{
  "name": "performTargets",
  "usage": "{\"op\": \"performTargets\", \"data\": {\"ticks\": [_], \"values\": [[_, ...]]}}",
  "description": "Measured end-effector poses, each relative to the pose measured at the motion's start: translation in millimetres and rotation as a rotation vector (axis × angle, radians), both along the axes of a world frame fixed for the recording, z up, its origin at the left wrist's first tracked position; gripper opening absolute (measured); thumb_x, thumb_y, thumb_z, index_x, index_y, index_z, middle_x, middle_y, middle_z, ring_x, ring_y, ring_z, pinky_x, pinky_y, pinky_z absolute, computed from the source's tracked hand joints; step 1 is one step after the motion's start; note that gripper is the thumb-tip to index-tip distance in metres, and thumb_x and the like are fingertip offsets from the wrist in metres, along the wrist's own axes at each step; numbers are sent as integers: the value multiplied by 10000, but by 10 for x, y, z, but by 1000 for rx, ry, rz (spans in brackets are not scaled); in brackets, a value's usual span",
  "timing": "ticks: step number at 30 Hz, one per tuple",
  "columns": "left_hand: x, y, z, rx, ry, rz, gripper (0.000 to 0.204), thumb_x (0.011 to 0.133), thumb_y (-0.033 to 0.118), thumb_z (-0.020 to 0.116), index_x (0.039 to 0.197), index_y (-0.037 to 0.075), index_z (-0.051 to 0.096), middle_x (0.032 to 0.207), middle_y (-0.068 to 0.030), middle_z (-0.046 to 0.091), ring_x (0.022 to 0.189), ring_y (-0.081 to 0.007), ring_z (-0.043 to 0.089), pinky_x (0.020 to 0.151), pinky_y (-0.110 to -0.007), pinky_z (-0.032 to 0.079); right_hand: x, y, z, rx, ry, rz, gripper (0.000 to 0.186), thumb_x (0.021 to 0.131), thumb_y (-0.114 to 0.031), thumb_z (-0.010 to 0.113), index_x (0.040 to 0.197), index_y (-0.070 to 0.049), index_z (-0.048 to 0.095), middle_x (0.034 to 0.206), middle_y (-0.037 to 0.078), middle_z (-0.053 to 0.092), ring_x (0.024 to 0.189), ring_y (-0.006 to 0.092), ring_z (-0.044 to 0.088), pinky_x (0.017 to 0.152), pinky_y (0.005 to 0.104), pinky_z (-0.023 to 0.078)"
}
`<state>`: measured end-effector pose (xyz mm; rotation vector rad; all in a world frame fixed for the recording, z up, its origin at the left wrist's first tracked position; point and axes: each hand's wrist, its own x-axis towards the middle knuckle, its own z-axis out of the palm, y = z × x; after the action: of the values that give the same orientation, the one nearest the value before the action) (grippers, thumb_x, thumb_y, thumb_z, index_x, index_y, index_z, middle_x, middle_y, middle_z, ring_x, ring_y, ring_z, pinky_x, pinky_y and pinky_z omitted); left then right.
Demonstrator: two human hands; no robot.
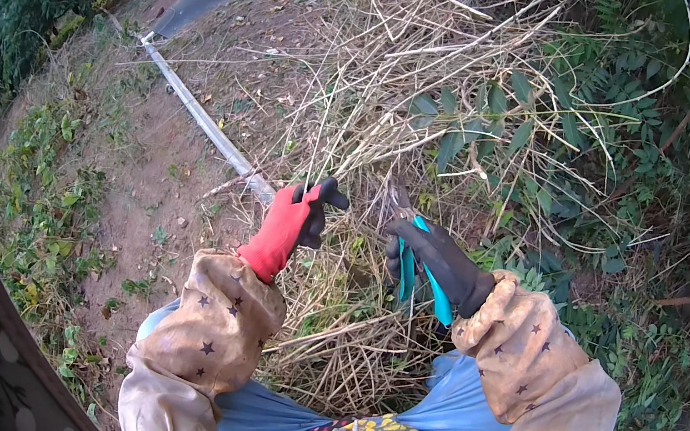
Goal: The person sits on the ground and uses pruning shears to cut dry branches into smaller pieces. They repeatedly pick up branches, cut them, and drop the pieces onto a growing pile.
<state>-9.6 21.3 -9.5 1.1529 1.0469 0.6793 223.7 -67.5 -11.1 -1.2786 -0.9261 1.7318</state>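
Note:
My left hand (293,223), in a red and black glove, is closed around thin dry stems (328,140) at the near edge of a tangled heap. Just to its right, my right hand (443,262), in a dark glove, grips pruning shears (442,301) with teal handles. Their blades (399,196) point up and away into the dry stalks; whether a stem lies between them I cannot make out. More cut-looking dry stalks (347,359) lie in a pile below both hands, in front of my legs.
A large tangle of dry stalks (446,58) spreads across the far middle. Green leafy plants (640,166) crowd the right side. A long pale pole (201,118) lies on bare soil to the left, with low green plants (27,187) beyond it. A dark flat sheet (197,9) lies farther back.

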Motion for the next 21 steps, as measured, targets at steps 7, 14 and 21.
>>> {"op": "performTargets", "data": {"ticks": [7,14,21], "values": [[101,-266,-43,140,53,6,465,983,487,529,993,49,686,524,59,404,422,-55,374,405,-235,296,-48,257,175,9,97,-45,389,1007,-385,515,1155,-26,540,941,63,628,839,172,643,800,352,558],[205,-489,47,21,-49,52,377,991,423,539,979,82,698,536,56,416,460,-57,412,428,-234,302,-164,461,213,82,156,-220,333,941,-372,576,988,-43,567,760,21,589,657,150,603,624,332,526],[138,-334,-81,-77,-59,137,487,958,490,538,988,33,704,513,17,396,431,-98,378,422,-264,311,-153,415,246,3,88,-261,400,959,-430,556,988,-31,545,680,-15,515,515,95,495,485,293,455]]}}
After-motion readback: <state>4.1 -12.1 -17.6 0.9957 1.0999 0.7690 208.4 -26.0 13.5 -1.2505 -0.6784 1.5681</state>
